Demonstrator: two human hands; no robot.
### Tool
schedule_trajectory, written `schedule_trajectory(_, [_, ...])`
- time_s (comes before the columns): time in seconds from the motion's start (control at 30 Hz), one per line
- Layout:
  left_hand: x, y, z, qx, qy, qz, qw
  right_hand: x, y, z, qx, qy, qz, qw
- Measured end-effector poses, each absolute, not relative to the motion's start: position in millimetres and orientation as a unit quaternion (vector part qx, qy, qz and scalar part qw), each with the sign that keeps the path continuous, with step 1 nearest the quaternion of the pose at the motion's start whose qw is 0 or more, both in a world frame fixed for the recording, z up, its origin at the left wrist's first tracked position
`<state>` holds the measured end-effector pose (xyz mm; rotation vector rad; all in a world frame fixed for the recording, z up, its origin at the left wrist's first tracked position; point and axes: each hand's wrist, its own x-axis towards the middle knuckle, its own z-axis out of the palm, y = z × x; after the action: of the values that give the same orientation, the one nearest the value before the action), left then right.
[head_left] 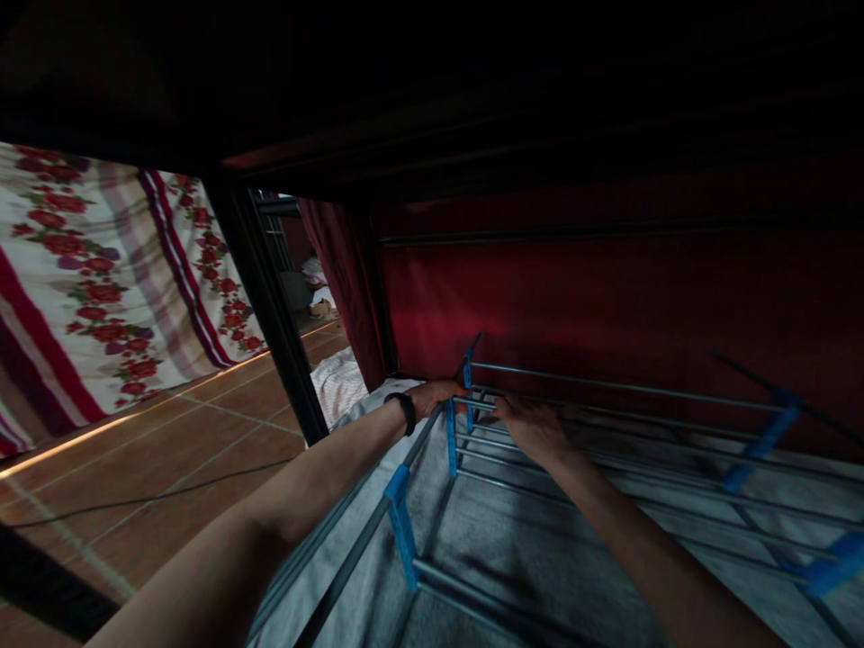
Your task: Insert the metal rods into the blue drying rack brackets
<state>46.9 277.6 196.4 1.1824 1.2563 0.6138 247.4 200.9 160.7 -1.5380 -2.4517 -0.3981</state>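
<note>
Rack point(627, 387) is resting on the bed point(499, 531), far-left corner and far edge, probably handling light, stiff, slippery. Right hand point(533, 427) is pinching a tube point(478, 404); left hand point(436, 394) is reaching beside blue joint point(452, 441), fingers: can't tell. Joints are likely offering surest hold.

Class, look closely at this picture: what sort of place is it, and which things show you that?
Probably a bedroom or dormitory: the black post of what looks like a bunk, the greyish bedsheet and the hanging floral cloth suggest a sleeping space.
</note>
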Motion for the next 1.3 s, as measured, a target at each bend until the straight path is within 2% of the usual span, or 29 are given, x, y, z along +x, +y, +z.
schedule_trajectory(0.57, [46.7, 267.5, 199.4, 0.515, 0.555, 0.272, 0.594, 247.7, 205.1, 168.2, -0.517, -0.846, -0.097, 0.08])
schedule_trajectory(0.93, [46.7, 260.4, 203.7, 0.539, 0.517, 0.272, 0.607, 246.5, 208.7, 158.3, -0.511, -0.843, -0.119, 0.117])
schedule_trajectory(1.1, [43.4, 259.5, 199.9, 0.532, 0.533, 0.281, 0.595, 275.8, 203.6, 149.3, -0.537, -0.822, -0.145, 0.124])
schedule_trajectory(1.2, [45.8, 258.4, 201.0, 0.554, 0.552, 0.292, 0.551, 312.1, 191.1, 147.3, -0.595, -0.787, -0.124, 0.11])
schedule_trajectory(1.3, [45.2, 262.4, 209.2, 0.641, 0.58, 0.306, 0.398, 352.8, 175.3, 152.1, -0.637, -0.764, -0.075, 0.075])
